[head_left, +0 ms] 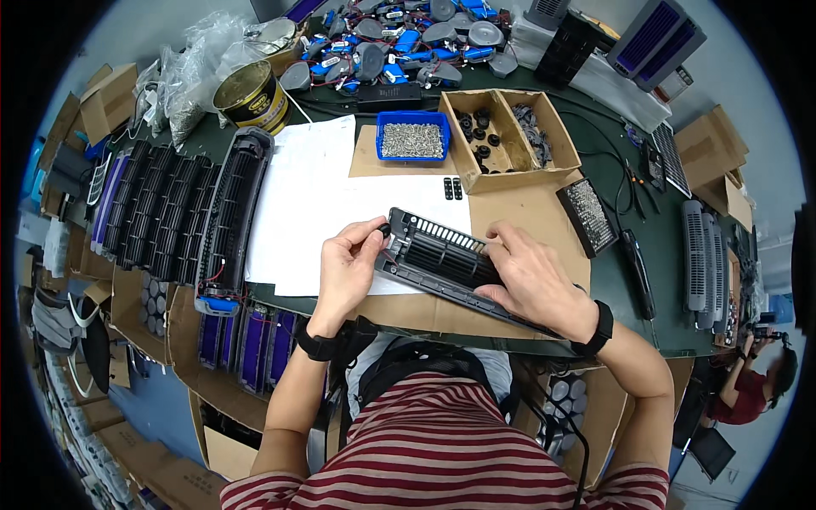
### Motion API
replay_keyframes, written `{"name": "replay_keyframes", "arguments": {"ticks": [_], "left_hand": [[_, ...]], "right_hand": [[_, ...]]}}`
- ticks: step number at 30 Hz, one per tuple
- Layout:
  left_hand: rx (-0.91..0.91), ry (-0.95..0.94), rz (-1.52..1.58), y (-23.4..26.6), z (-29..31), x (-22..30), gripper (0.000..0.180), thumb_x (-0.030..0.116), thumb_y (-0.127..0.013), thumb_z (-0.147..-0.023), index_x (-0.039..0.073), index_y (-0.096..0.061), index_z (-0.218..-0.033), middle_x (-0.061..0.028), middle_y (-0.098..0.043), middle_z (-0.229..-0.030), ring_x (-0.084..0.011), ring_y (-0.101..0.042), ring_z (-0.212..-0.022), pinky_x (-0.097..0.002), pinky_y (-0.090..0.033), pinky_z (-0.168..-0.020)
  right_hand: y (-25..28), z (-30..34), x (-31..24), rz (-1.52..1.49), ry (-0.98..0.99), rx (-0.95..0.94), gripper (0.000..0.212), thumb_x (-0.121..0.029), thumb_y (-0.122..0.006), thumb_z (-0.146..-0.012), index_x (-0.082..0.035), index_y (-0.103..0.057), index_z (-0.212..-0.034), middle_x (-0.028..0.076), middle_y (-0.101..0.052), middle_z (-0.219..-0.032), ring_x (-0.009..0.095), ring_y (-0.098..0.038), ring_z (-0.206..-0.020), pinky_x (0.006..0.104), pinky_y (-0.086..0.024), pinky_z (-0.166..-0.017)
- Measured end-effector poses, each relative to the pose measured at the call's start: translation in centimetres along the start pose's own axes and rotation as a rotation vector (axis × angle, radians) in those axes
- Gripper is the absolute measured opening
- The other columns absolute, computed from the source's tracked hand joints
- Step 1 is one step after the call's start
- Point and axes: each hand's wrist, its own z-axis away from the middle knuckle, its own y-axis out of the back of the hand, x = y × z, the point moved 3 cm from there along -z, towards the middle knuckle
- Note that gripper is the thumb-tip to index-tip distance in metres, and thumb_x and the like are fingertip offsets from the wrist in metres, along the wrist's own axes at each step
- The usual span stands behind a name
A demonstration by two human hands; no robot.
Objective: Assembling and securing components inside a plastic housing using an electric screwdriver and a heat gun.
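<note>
Tilted on the cardboard mat (544,204) in front of me lies a long black fan housing (432,286), with a black finned roller (444,259) inside. My right hand (540,280) grips the housing around its right part, thumb at the near side and fingers over the far edge. Between thumb and fingertips, my left hand (348,265) pinches a small round black part (385,229) at the housing's left end. Whether that part touches the housing, I cannot tell. White paper sheets (340,204) lie partly under the work.
A blue tray of screws (413,158) stands beyond, beside a divided cardboard box (510,166) of black parts. At right are a screw-filled black tray (586,217) and an electric screwdriver (637,272). Finned rollers (161,212) and another housing (234,217) line the left.
</note>
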Motion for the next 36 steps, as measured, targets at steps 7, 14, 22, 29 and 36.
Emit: {"name": "replay_keyframes", "arguments": {"ticks": [7,14,22,29,36], "left_hand": [[-0.037,0.087,-0.080,0.3,-0.3,-0.8,0.023,0.002,-0.068,-0.090,-0.004,-0.070,-0.113,-0.0092,-0.071,-0.099,-0.0100,-0.064,-0.083,-0.0232,-0.052,-0.076],[-0.160,0.176,0.001,0.1,0.4,-0.1,0.024,-0.005,-0.068,-0.087,-0.003,-0.070,-0.111,-0.0092,-0.072,-0.098,-0.0116,-0.066,-0.087,-0.0241,-0.055,-0.080],[-0.178,0.112,0.162,0.3,0.5,-0.4,0.025,-0.012,-0.068,-0.083,-0.003,-0.070,-0.107,-0.0097,-0.069,-0.106,-0.0155,-0.068,-0.095,-0.0260,-0.058,-0.085],[-0.238,0.048,0.068,-0.1,0.4,0.2,0.024,-0.014,-0.071,-0.079,-0.003,-0.071,-0.100,-0.0087,-0.066,-0.104,-0.0153,-0.068,-0.093,-0.0262,-0.059,-0.084],[-0.225,0.060,-0.001,-0.3,0.6,0.4,0.021,-0.008,-0.074,-0.080,-0.003,-0.071,-0.100,-0.0092,-0.069,-0.099,-0.0142,-0.069,-0.085,-0.0251,-0.059,-0.080]], "right_hand": [[-0.2,-0.7,0.7,0.042,0.056,-0.089,0.041,-0.023,-0.083,-0.070,0.005,-0.064,-0.095,0.012,-0.054,-0.116,0.032,-0.061,-0.098,0.0417,-0.051,-0.080],[0.3,-0.4,1.5,-0.194,0.053,-0.071,0.043,-0.021,-0.082,-0.068,0.006,-0.067,-0.098,0.013,-0.057,-0.113,0.031,-0.062,-0.096,0.0403,-0.052,-0.081],[0.3,-0.3,1.7,-0.194,0.046,-0.080,0.043,-0.022,-0.082,-0.068,0.006,-0.068,-0.097,0.013,-0.057,-0.114,0.031,-0.063,-0.096,0.0408,-0.052,-0.082],[0.2,-0.1,2.0,-0.190,0.039,-0.081,0.042,-0.022,-0.082,-0.068,0.005,-0.068,-0.097,0.012,-0.058,-0.113,0.031,-0.063,-0.092,0.0406,-0.053,-0.079],[0.4,0.1,1.8,-0.202,0.023,-0.068,0.042,-0.021,-0.083,-0.068,0.005,-0.069,-0.097,0.011,-0.058,-0.111,0.030,-0.063,-0.089,0.0406,-0.053,-0.076]]}}
